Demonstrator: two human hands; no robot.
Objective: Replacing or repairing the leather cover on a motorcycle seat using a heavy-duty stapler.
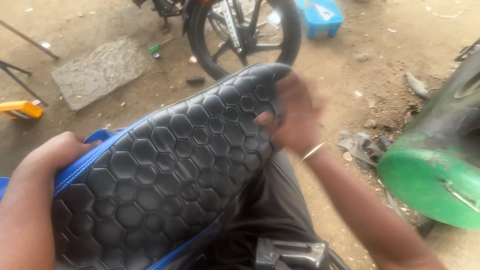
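A black motorcycle seat cover (180,165) with a hexagon-quilted pattern and blue piping along its edges lies across my lap. My left hand (52,155) grips its near left edge at the blue piping. My right hand (295,117), blurred by motion and wearing a thin bangle at the wrist, is closed on the cover's far right edge near its narrow end. Dark trousers show beneath the cover.
A motorcycle rear wheel (245,35) stands ahead on the dirt ground. A green drum (440,170) lies at the right. A flat stone slab (100,72), a blue stool (322,17), a yellow tool (20,109) and a metal footpeg (292,252) are around.
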